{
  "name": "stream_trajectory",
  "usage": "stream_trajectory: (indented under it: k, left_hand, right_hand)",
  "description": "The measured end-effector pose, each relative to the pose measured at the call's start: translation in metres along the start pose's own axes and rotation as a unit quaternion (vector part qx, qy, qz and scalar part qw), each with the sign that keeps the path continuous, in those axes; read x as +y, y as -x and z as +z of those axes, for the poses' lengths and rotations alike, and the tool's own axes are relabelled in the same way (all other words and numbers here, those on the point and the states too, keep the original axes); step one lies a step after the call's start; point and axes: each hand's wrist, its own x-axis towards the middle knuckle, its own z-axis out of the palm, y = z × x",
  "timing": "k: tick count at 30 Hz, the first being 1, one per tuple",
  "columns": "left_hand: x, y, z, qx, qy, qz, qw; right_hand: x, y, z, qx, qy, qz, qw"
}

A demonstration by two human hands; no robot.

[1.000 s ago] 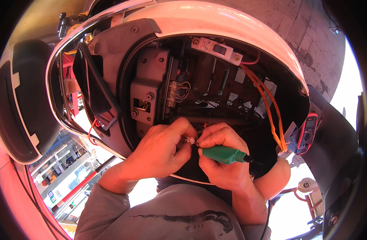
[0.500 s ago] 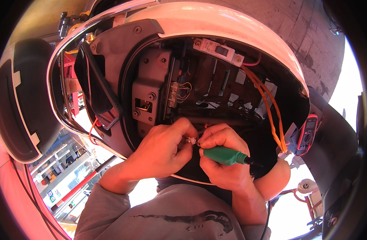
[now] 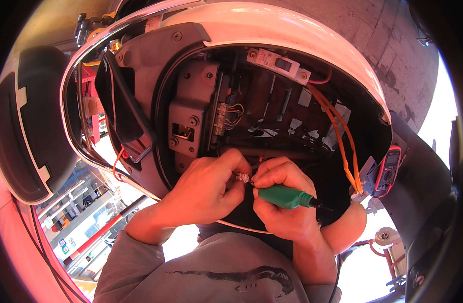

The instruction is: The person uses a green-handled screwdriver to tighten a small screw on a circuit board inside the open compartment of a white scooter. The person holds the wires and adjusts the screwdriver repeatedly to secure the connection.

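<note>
My left hand (image 3: 206, 188) is closed in a pinch on a small whitish wire connector (image 3: 243, 178) over the near side of an open vehicle compartment. Just to its right, my right hand (image 3: 287, 207) is wrapped round a green-handled tool (image 3: 284, 197) with a black end and a dark lead. The right thumb and forefinger come together at the connector's right side, close to the left fingertips. My fingers hide the tool's tip, so I cannot tell whether it touches the connector.
A switch breaker (image 3: 278, 65) is mounted on the compartment's far wall, with orange cables (image 3: 337, 123) running down its right side. A red-edged multimeter (image 3: 389, 171) sits at the right rim. A metal bracket (image 3: 188, 108) and a wired connector (image 3: 221, 118) occupy the left part.
</note>
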Motion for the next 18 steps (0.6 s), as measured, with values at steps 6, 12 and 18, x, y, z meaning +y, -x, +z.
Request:
stream_trajectory:
  k: [6, 12, 18]
  left_hand:
    - [0.0014, 0.0, -0.0005, -0.002, 0.002, -0.005, 1.0]
    - [0.0026, -0.0001, -0.0006, -0.002, 0.002, -0.008, 1.0]
    - [0.0024, -0.0008, -0.0004, -0.001, 0.001, -0.003, 1.0]
  right_hand:
    - [-0.0002, 0.0001, 0.0, 0.0, -0.007, 0.01, 1.0]
    - [0.0, -0.0005, 0.0, -0.002, -0.001, 0.005, 1.0]
    - [-0.0005, -0.0006, 0.0006, 0.002, 0.023, -0.019, 1.0]
